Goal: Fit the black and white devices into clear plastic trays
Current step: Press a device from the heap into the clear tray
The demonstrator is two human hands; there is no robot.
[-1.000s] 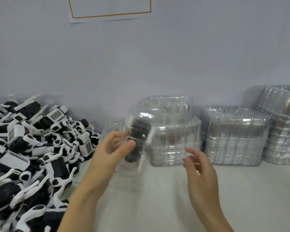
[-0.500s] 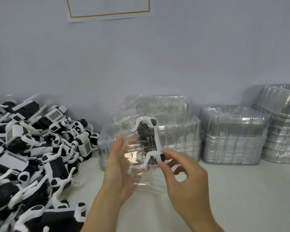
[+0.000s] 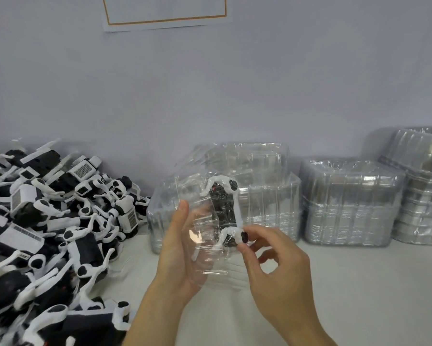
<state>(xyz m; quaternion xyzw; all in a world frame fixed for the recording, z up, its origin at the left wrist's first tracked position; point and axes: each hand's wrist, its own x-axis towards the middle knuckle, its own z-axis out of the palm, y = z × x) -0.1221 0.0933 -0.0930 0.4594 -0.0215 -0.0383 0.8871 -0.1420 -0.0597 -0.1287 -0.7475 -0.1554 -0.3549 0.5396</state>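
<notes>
A clear plastic tray (image 3: pixel 200 196) is held up at centre, with a black and white device (image 3: pixel 223 208) lying inside it. My left hand (image 3: pixel 178 248) grips the tray from its left side, thumb on the front. My right hand (image 3: pixel 272 260) pinches the device's lower white arm with its black round end at the tray's lower right. A big pile of loose black and white devices (image 3: pixel 47 228) covers the table on the left.
Stacks of clear trays stand along the wall: one behind the held tray (image 3: pixel 267 196), one to its right (image 3: pixel 349 203), another at the far right (image 3: pixel 424 186). A white table (image 3: pixel 372 295) lies below. A paper sheet (image 3: pixel 165 11) hangs on the wall.
My left hand turned the tray so that the device faces me. My right hand came in from the right and took hold of the device's lower arm.
</notes>
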